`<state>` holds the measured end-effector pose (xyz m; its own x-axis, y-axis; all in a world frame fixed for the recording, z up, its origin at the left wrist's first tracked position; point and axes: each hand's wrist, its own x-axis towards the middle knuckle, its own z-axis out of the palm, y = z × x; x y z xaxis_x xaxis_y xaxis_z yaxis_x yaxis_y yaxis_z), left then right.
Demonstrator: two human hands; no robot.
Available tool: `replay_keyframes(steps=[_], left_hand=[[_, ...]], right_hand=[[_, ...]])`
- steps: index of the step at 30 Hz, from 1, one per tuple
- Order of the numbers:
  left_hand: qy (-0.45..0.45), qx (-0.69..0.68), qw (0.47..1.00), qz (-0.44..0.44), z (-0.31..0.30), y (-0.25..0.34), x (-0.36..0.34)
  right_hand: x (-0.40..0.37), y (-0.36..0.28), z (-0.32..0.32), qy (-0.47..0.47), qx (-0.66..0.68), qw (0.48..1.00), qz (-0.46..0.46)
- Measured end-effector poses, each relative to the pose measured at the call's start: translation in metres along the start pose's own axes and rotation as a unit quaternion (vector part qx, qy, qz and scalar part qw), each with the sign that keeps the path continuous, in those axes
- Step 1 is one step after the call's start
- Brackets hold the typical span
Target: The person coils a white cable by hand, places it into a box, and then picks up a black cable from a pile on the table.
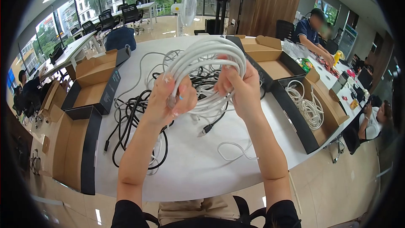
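Observation:
A thick coil of white cable (204,46) is held up over the table between my two hands. My left hand (171,97) is closed round the coil's left side, with a plug end (171,101) showing by the fingers. On the coil's right side my right hand (238,82) is wrapped round the loops. Beneath and behind the hands lies a tangle of black cables (130,114) and white ones. A black cable's connector (206,129) rests on the table in front of the coil, and a loose white cable loop (230,144) lies near my right forearm.
Open cardboard boxes with black outsides stand on both sides: two left, a near box (80,143) and a far box (99,80); at right, one far box (270,61) and one near box (295,114) holding coiled white cable (310,110). People sit at a table on the right.

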<state>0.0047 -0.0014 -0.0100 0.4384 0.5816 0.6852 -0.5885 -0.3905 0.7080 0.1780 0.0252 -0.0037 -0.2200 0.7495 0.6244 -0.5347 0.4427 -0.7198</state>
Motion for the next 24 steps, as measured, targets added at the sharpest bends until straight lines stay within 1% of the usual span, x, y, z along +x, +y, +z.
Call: replay_keyframes(steps=[2,3,6,7,8,9,10,11,12,14,15,16,18,19,20,22,23,24], left_hand=[[0.002,0.030,0.999,-0.025,0.006,0.006,-0.002],[-0.020,0.063,0.996,-0.064,0.004,0.012,-0.003],[-0.095,0.086,0.987,-0.097,0.008,0.019,0.000],[-0.070,0.171,0.973,-0.138,0.014,0.031,0.002],[-0.048,0.187,0.971,-0.140,0.008,0.034,0.001],[-0.025,0.202,0.969,-0.141,0.002,0.037,0.000],[-0.003,0.219,0.965,-0.144,0.000,0.039,0.000],[0.026,0.238,0.962,-0.128,0.004,0.039,0.000],[0.034,0.315,0.937,-0.145,0.007,0.041,0.000],[0.044,0.462,0.868,-0.178,0.012,0.042,-0.001],[0.115,0.450,0.869,-0.169,0.022,0.031,0.000],[0.128,0.444,0.869,-0.174,0.027,0.025,0.004],[0.157,0.434,0.868,-0.182,0.033,0.020,0.008],[0.152,0.439,0.871,-0.160,0.029,0.015,0.007],[0.150,0.425,0.878,-0.162,0.027,0.014,0.006],[0.146,0.399,0.890,-0.165,0.024,0.015,0.005],[0.150,0.397,0.893,-0.150,0.023,0.015,0.004],[0.155,0.396,0.895,-0.133,0.021,0.015,0.003]], right_hand=[[0.000,0.004,-0.014,-0.023,0.024,0.999,0.042],[0.000,-0.001,-0.012,-0.021,0.048,0.998,0.042],[-0.003,-0.017,-0.009,-0.032,-0.098,0.993,0.061],[-0.003,-0.018,-0.006,-0.052,-0.191,0.980,0.011],[-0.004,-0.018,-0.002,-0.073,-0.282,0.956,-0.039],[-0.004,-0.017,0.001,-0.094,-0.368,0.921,-0.088],[-0.005,-0.016,0.002,-0.105,-0.403,0.904,-0.097],[-0.005,-0.015,0.003,-0.116,-0.437,0.886,-0.107],[-0.006,-0.013,0.004,-0.127,-0.469,0.866,-0.117],[-0.007,-0.011,0.004,-0.100,-0.505,0.848,-0.127],[-0.005,-0.006,0.001,-0.085,-0.522,0.838,-0.137],[-0.005,-0.003,-0.001,-0.070,-0.539,0.827,-0.146],[-0.004,-0.006,-0.003,-0.061,-0.534,0.831,-0.142],[-0.003,-0.006,-0.003,-0.062,-0.525,0.837,-0.140],[-0.003,-0.007,-0.004,-0.062,-0.516,0.843,-0.139],[-0.003,-0.015,-0.002,-0.074,-0.492,0.864,-0.078],[-0.003,-0.017,-0.001,-0.081,-0.479,0.873,-0.048],[-0.001,-0.016,-0.001,-0.092,-0.411,0.905,-0.061]])
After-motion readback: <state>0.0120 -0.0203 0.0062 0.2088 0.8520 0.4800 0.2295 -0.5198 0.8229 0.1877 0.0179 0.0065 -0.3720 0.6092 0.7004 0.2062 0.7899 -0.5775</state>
